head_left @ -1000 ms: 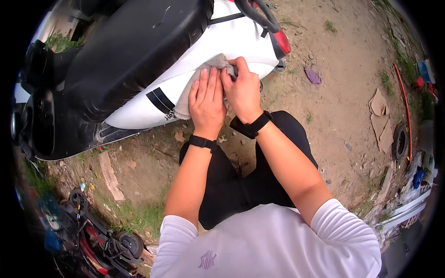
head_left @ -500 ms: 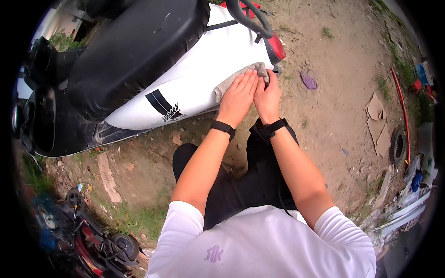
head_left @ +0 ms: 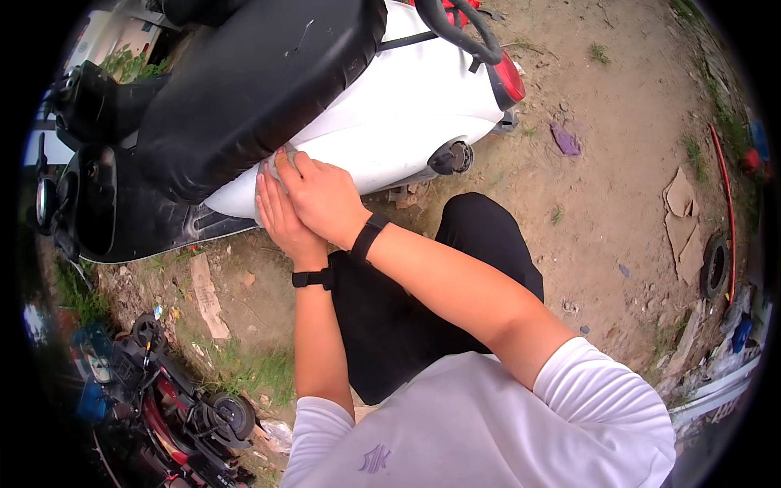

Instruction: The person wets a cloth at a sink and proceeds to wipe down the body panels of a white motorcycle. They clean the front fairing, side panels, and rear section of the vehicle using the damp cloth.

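Observation:
A white scooter body panel (head_left: 407, 102) lies beneath a black padded seat (head_left: 244, 98). My left hand (head_left: 283, 213) lies with fingers extended, pressing a mostly hidden grey cloth (head_left: 273, 163) against the panel's lower front part, just below the seat. Curled over that cloth, my right hand (head_left: 321, 195) grips it, partly overlapping the left. A round dark fitting (head_left: 455, 158) shows on the panel's lower rear edge, near the red tail light (head_left: 508, 77).
Dirt ground (head_left: 618, 228) holds torn cardboard (head_left: 682, 228), a tire (head_left: 714, 268), a red pole (head_left: 726, 211) and a purple scrap (head_left: 565, 140). A dark red two-wheeler (head_left: 171, 415) sits at lower left. My black-trousered knee (head_left: 488, 236) is beside the scooter.
Both hands and the cloth moved from the rear of the white panel leftward to its front part below the seat, uncovering the dark fitting at the rear.

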Demonstrator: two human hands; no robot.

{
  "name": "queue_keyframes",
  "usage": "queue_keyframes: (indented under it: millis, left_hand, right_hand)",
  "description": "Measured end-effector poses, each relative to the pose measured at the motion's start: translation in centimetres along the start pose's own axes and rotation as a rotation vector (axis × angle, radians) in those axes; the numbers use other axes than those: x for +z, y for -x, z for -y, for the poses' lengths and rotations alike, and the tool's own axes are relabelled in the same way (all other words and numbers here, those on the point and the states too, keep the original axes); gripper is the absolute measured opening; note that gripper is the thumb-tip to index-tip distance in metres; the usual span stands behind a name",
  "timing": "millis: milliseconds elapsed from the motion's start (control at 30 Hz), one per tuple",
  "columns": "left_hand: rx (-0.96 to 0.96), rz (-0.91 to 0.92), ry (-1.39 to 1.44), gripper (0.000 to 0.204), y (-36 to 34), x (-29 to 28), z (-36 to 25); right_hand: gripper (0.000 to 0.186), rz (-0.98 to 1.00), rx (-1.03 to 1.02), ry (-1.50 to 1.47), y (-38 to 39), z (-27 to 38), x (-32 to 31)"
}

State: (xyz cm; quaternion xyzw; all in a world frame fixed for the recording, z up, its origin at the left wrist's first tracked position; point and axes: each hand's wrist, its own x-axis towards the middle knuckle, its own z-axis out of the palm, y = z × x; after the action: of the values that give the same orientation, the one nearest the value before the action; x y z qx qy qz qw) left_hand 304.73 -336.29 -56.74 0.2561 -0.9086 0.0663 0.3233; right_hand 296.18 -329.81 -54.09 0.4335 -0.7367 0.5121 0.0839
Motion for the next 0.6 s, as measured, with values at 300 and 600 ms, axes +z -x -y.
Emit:
queue_keyframes:
  millis: [300,600]
  left_hand:
    - [0.157,0.078,0.164,0.044,-1.6,1.0,-6.6]
    - [0.248,0.201,0.185,0.051,-1.7,1.5,-11.1]
  right_hand:
    - [0.054,0.039,0.065,0.254,0.5,-4.8,-7.5]
    - [0.053,0.045,0.232,0.201,2.5,-9.2,-10.8]
